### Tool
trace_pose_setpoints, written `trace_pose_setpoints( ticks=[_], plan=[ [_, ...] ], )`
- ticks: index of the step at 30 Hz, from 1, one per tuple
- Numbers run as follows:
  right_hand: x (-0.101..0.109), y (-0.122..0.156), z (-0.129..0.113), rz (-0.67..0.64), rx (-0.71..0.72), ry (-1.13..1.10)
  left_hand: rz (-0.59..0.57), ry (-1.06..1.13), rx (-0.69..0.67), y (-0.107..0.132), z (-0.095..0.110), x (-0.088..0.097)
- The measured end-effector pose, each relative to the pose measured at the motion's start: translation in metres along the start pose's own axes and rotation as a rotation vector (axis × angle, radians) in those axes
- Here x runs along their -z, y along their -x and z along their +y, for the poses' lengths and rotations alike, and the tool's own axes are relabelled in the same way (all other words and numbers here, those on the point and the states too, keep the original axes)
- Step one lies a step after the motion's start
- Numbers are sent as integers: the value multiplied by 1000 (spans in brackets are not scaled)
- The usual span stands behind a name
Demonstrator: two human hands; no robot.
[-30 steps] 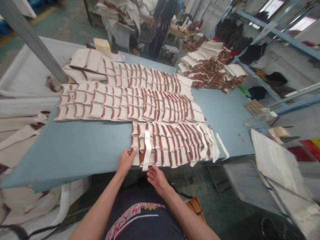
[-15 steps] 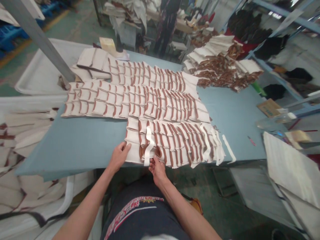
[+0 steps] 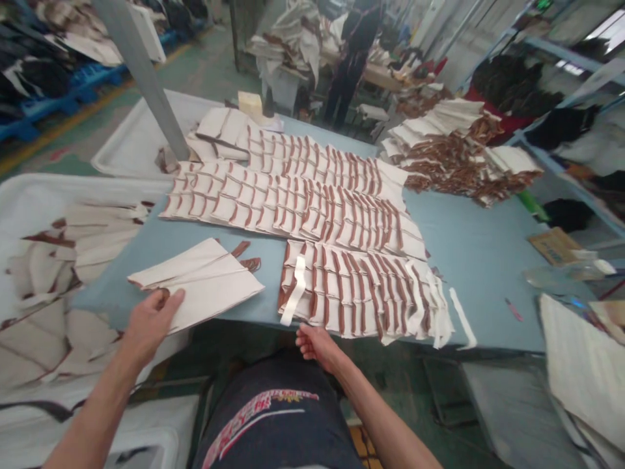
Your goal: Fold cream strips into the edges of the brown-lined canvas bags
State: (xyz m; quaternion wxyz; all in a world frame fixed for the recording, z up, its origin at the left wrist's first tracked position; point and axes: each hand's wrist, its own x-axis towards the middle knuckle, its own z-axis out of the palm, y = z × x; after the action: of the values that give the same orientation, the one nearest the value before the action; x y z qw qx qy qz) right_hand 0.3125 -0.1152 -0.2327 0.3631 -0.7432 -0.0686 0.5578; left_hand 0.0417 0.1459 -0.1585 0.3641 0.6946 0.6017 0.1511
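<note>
My left hand (image 3: 155, 319) grips the near left edge of a cream fabric panel (image 3: 208, 280) with brown trim, thumb on top. The panel is over the left part of the blue table, with brown strips at its far corner. My right hand (image 3: 316, 342) has its fingers curled at the table's front edge, just below the near row of overlapping cream panels (image 3: 342, 293); whether anything is in its fingers I cannot make out. A white strip (image 3: 294, 293) lies across that row's left end, and more white strips (image 3: 415, 303) lie toward its right end.
Two more rows of overlapping panels (image 3: 288, 208) lie farther back on the blue table (image 3: 469, 247). A tall fabric pile (image 3: 454, 156) stands back right. White bins (image 3: 29, 195) with fabric pieces flank the left side, by a grey post (image 3: 146, 78). A person (image 3: 349, 58) stands beyond.
My left hand has drawn a panel off the left end of the near row and carried it left. My right hand has come slightly down, away from the white strip. The view has shifted left.
</note>
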Motion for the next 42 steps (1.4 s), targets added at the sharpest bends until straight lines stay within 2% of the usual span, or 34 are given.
trace_pose_setpoints(
  ticks=[4, 7, 8, 10, 12, 14, 16, 19, 21, 26, 28, 30, 34, 36, 38, 40, 42],
  plan=[
    [-4, 48, -14, 40, 337, 230, -116, 145, 5, 13, 16, 3],
    [-27, 62, -41, 97, 643, 306, -148, 231, -17, 26, 34, 7],
    [-38, 61, -51, 115, 795, 356, -143, 249, -26, 32, 40, 8],
    [-62, 55, -71, 186, 1234, 543, -129, 276, -53, 46, 52, 10],
    [-84, 48, -86, 179, 1534, 643, -103, 292, -84, 62, 60, 15],
    [-97, 46, -93, 111, 1651, 649, -51, 298, -114, 78, 63, 24],
    [-99, 53, -94, 56, 1695, 632, 50, 293, -146, 92, 61, 37],
    [-88, 72, -91, 22, 1724, 608, 219, 275, -202, 110, 52, 51],
    [-77, 86, -90, 8, 1723, 607, 232, 266, -269, 120, 46, 53],
    [-64, 111, -90, 30, 1694, 643, 131, 200, -600, 135, 46, 38],
    [-63, 118, -90, 46, 1677, 662, 64, 201, -647, 141, 55, 36],
    [-61, 126, -90, 36, 1623, 732, -52, 205, -621, 147, 68, 40],
    [-53, 153, -89, -81, 1328, 927, -315, 183, -488, 158, 88, 54],
    [-49, 168, -89, -134, 1169, 799, -424, 214, -411, 163, 88, 58],
    [-49, 181, -92, -155, 1030, 532, -447, 254, -357, 166, 83, 58],
    [-53, 188, -99, -189, 892, 300, -423, 268, -354, 168, 78, 58],
    [-60, 189, -110, -272, 762, 193, -377, 252, -385, 168, 79, 58]
  ],
)
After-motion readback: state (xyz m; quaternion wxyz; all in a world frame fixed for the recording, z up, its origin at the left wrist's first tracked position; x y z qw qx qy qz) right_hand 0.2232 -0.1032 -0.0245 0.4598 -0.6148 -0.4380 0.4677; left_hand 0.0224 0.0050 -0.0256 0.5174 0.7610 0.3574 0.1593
